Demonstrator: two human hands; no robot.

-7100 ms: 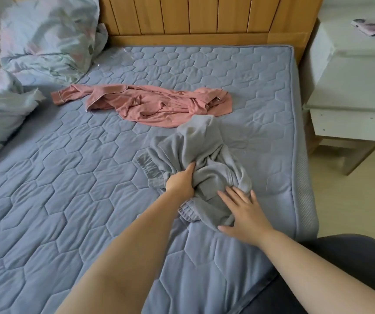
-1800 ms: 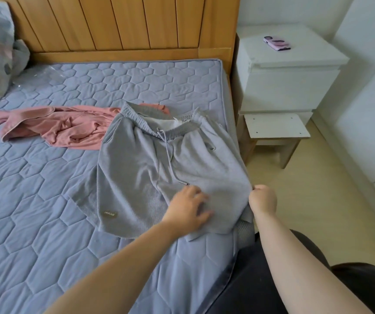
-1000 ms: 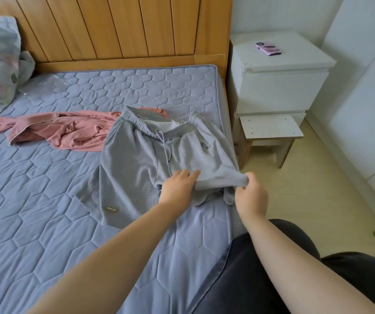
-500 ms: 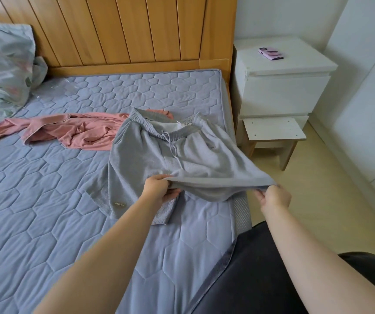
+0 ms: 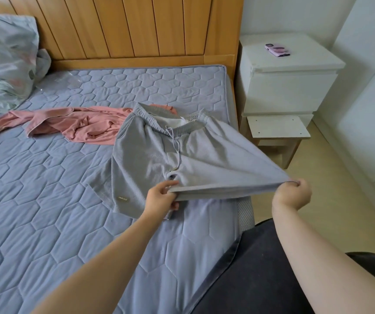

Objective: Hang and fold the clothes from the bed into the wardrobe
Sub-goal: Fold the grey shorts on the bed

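Both grips pinch the near leg hem of the grey shorts (image 5: 150, 159), left grip (image 5: 161, 196) at one end, right grip (image 5: 293, 193) at the other. The hem is stretched taut above the right edge of the bed (image 5: 46, 200), where it lay flat two seconds ago. The lettering on the patch (image 5: 123, 198) is too small to read.

Both arms bare, extended forward. Left forearm (image 5: 105, 257) stretched from lower left up toward centre. Left grip (image 5: 162, 197) curled; shorts (image 5: 150, 159) hem pinched between thumb on top and fingers tucked beneath. Right forearm (image 5: 313, 257) raised from lower right, wrist bent. Right grip (image 5: 293, 193) closed to fist, back of hand turned to camera; hem's other corner clamped at fingertips (image 5: 296, 183). Grips held well apart at similar height, both raised off bed. Hem drawn taut between them.
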